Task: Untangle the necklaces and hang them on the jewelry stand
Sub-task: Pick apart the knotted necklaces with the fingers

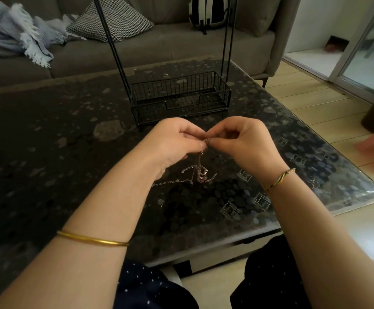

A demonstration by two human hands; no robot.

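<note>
Tangled fine-link necklaces (200, 175): shiny metal, silvery and pinkish; black wire jewelry stand (114, 52): matt metal. Dark table top (48, 152): glossy glass over smooth pebbles; grey sofa (159, 45): matt cloth. Thin gold bangle (92, 240): smooth polished metal; striped bracelet (282, 178): woven thread.

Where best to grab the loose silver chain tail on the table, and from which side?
Probably pinch the silver chain tail near its free left end, from above: it lies flat on the table, stretched leftward clear of the tangled clump. The left hand and right hand both pinch the chains higher up, so one must let go first.
</note>
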